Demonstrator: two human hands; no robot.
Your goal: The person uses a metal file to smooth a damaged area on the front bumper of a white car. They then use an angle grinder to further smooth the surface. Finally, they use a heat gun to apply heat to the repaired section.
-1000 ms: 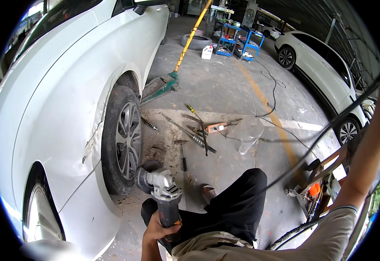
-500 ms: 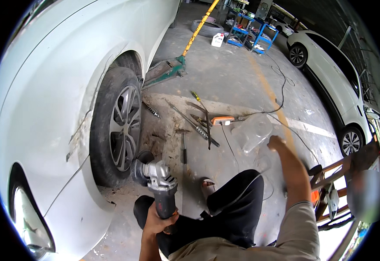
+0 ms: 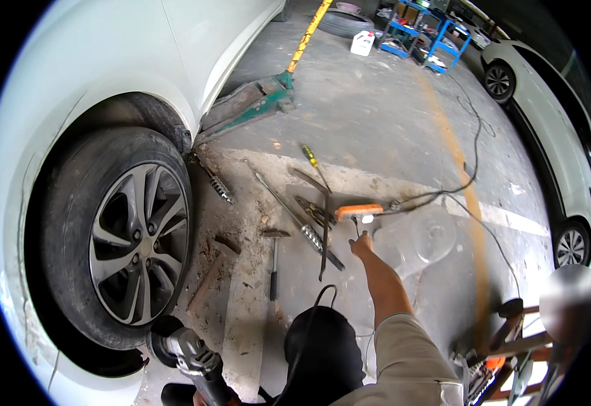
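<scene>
At the far left the white car [image 3: 72, 74] shows its wheel [image 3: 136, 240]. Below it the angle grinder [image 3: 190, 355] is held low; the left hand [image 3: 199, 398] is mostly cut off, so its grip can't be told. The hammer [image 3: 273, 260] lies on the floor [image 3: 377, 122]. Further right, the right hand [image 3: 362, 245] reaches with fingers closing, just short of the orange tool [image 3: 358, 212]. That tool lies flat, long axis left to right, cord end pointing right. Best grasped mid-body, clear of the cord [image 3: 444, 189].

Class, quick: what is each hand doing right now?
Left hand: mostly out of frame, apparently gripping the angle grinder.
Right hand: reaching to the orange tool, grip cannot be told.
</scene>
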